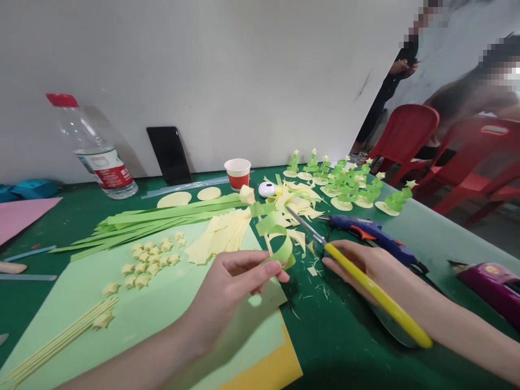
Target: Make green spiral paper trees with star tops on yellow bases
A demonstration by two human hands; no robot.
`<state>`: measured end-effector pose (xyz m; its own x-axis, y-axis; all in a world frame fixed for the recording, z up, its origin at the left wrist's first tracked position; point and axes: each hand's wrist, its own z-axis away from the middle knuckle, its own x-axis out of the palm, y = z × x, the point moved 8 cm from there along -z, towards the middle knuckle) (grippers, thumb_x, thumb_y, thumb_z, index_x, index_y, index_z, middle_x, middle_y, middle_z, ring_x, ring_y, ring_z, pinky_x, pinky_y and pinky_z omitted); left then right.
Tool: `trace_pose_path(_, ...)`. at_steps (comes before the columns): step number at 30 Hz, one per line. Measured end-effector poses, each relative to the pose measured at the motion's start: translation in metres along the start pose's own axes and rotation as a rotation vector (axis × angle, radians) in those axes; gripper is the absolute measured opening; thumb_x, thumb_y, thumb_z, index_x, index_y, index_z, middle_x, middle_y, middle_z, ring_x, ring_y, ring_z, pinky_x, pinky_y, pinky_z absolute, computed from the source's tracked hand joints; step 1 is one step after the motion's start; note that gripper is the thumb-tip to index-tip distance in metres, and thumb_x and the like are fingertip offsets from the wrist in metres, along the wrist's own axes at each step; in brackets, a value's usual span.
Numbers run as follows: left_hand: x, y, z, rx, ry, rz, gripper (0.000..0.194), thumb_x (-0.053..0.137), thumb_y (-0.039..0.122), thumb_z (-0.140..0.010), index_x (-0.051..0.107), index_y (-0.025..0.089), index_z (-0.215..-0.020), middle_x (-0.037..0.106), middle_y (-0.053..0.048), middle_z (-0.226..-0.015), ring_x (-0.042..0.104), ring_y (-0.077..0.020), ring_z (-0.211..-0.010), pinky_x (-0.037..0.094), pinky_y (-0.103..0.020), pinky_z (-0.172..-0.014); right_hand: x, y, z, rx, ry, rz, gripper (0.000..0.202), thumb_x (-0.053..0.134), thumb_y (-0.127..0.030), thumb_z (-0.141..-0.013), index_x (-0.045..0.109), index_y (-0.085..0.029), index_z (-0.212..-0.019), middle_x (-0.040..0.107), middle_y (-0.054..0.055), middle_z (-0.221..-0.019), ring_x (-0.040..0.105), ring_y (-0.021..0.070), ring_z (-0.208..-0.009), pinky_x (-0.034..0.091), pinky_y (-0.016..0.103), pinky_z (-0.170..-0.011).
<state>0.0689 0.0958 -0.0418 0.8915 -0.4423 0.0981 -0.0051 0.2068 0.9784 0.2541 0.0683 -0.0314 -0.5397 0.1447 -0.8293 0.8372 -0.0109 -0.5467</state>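
Observation:
My left hand [233, 292] pinches a small paper tree [267, 223], a green strip curled around a thin pale stick with a cream paper star [246, 195] at its top. The tree leans to the left above the light-green sheet. My right hand [388, 273] grips scissors with yellow handles [382, 297]. Their blades point up and left, near the curled strip. Whether the blades touch the paper, I cannot tell. On the sheet [162, 319] lie several folded paper stars [152, 257], pale rolled sticks [60, 338] and cream paper strips [221, 233].
Finished paper trees [341, 184] stand at the back right. A blue glue gun [374, 230] and a purple tool [493, 287] lie at right. Behind are green strips [162, 219], a paper cup [238, 176], a phone [169, 154] and a bottle [99, 157]. People and red chairs [410, 135] are beyond.

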Motion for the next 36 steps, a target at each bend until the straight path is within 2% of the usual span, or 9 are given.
trace_pose_path(5, -0.015, -0.009, 0.010, -0.006, 0.030, -0.156, 0.030, 0.063, 0.037, -0.066, 0.054, 0.018, -0.044, 0.041, 0.002, -0.053, 0.043, -0.0143, -0.059, 0.029, -0.024, -0.052, 0.015, -0.003, -0.001, 0.091, -0.110, 0.328, 0.034, 0.045, -0.034, -0.079, 0.061, -0.015, -0.103, 0.069, 0.008, -0.074, 0.064, 0.0216, -0.057, 0.044, 0.027, -0.043)
trace_pose_path(12, -0.030, -0.020, 0.017, -0.020, 0.129, -0.217, 0.026, 0.064, 0.036, -0.065, 0.059, 0.019, -0.046, 0.041, 0.002, -0.056, 0.037, -0.0127, -0.055, 0.036, -0.028, -0.059, 0.034, -0.015, -0.013, 0.000, -0.097, 0.466, 0.045, 0.047, -0.030, -0.078, 0.052, -0.012, -0.119, 0.066, 0.012, -0.098, 0.065, 0.0249, -0.078, 0.049, 0.031, -0.057)
trace_pose_path(17, -0.033, -0.022, 0.017, -0.018, 0.129, -0.159, 0.018, 0.067, 0.038, -0.064, 0.069, 0.023, -0.053, 0.055, -0.003, -0.073, 0.053, -0.0195, -0.072, 0.044, -0.032, -0.068, 0.007, -0.026, -0.009, -0.069, -0.028, 0.580, 0.036, 0.039, -0.035, -0.082, 0.059, -0.017, -0.107, 0.062, 0.012, -0.106, 0.061, 0.0283, -0.088, 0.047, 0.035, -0.061)
trace_pose_path(19, -0.033, -0.021, 0.017, -0.003, 0.107, -0.164, 0.015, 0.067, 0.039, -0.065, 0.072, 0.026, -0.058, 0.061, -0.005, -0.086, 0.056, -0.0231, -0.084, 0.045, -0.034, -0.075, -0.017, -0.016, -0.005, -0.076, 0.086, 0.643, 0.037, 0.034, -0.038, -0.084, 0.060, -0.017, -0.100, 0.060, 0.013, -0.106, 0.058, 0.0297, -0.093, 0.047, 0.036, -0.062)
trace_pose_path(21, -0.032, -0.019, 0.016, 0.029, 0.082, -0.178, 0.014, 0.067, 0.039, -0.066, 0.072, 0.028, -0.059, 0.063, -0.004, -0.097, 0.054, -0.0258, -0.097, 0.044, -0.035, -0.083, -0.037, 0.014, -0.004, 0.014, 0.141, 0.725, 0.037, 0.034, -0.041, -0.084, 0.059, -0.016, -0.093, 0.061, 0.015, -0.097, 0.058, 0.0307, -0.086, 0.044, 0.036, -0.056)
trace_pose_path(25, -0.033, -0.024, 0.013, 0.012, 0.068, -0.173, 0.015, 0.069, 0.042, -0.063, 0.072, 0.029, -0.057, 0.063, -0.003, -0.110, 0.046, -0.0308, -0.115, 0.041, -0.040, -0.091, -0.043, 0.078, -0.012, 0.170, -0.019, 0.707, 0.028, 0.045, -0.039, -0.079, 0.053, -0.017, -0.065, 0.059, 0.012, -0.068, 0.058, 0.0270, -0.063, 0.041, 0.035, -0.052)
trace_pose_path(28, -0.037, -0.034, 0.013, -0.073, 0.111, -0.154, 0.019, 0.071, 0.047, -0.059, 0.074, 0.029, -0.064, 0.063, -0.005, -0.112, 0.040, -0.0338, -0.121, 0.040, -0.042, -0.092, -0.040, 0.094, -0.021, 0.235, -0.088, 0.618, 0.022, 0.053, -0.036, -0.077, 0.055, -0.016, -0.069, 0.061, 0.008, -0.069, 0.058, 0.0210, -0.063, 0.043, 0.031, -0.056)
trace_pose_path(31, -0.038, -0.036, 0.012, -0.076, 0.128, -0.183, 0.020, 0.070, 0.047, -0.058, 0.073, 0.028, -0.063, 0.067, -0.005, -0.104, 0.046, -0.0326, -0.116, 0.043, -0.038, -0.086, -0.039, 0.095, -0.028, 0.292, -0.140, 0.516, 0.023, 0.053, -0.036, -0.081, 0.057, -0.014, -0.080, 0.061, 0.004, -0.075, 0.056, 0.0145, -0.066, 0.044, 0.028, -0.061)
trace_pose_path(36, -0.030, -0.031, 0.012, -0.058, 0.047, -0.167, 0.015, 0.067, 0.039, -0.064, 0.071, 0.027, -0.057, 0.070, -0.001, -0.069, 0.062, -0.0232, -0.080, 0.046, -0.029, -0.067, -0.043, 0.102, -0.029, 0.403, -0.135, 0.320, 0.022, 0.049, -0.032, -0.086, 0.056, -0.012, -0.080, 0.053, -0.003, -0.066, 0.050, 0.0074, -0.056, 0.044, 0.024, -0.056)
